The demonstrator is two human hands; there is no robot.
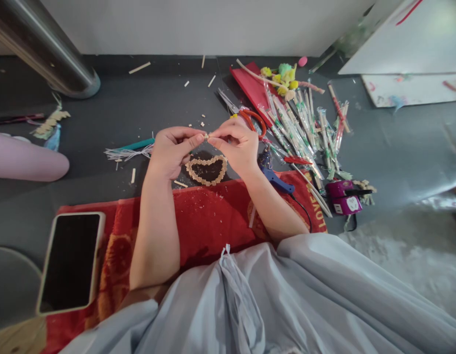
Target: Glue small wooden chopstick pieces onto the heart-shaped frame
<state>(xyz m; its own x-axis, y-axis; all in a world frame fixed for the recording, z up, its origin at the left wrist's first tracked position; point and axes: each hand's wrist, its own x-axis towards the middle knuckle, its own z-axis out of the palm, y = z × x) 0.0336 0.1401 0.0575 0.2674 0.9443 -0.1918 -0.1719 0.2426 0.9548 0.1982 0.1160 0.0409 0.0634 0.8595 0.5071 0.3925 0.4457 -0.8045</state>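
Observation:
Between the fingertips of both hands is a tiny pale wooden-looking piece (206, 137). My left hand (172, 150) pinches it from the left with thumb and forefinger. My right hand (237, 142) pinches it from the right. Just below them lies a curved, beaded-looking frame (206, 181) made of small tan pieces, shaped like a half-moon. Scissors (253, 118) with orange handles rest beyond my right hand. A blue glue gun (277, 182) lies beside my right forearm, its cord running toward me. White strands and a teal stick (135, 146) are near my left wrist.
A red towel (209, 216) covers the near edge, with a phone (71, 260) at left. Wrapped sticks (294, 123) and a red packet (250, 86) fill the right side. A purple box (344, 197), a pink cylinder (29, 157) and a metal post (47, 49) stand around; short stick offcuts are scattered.

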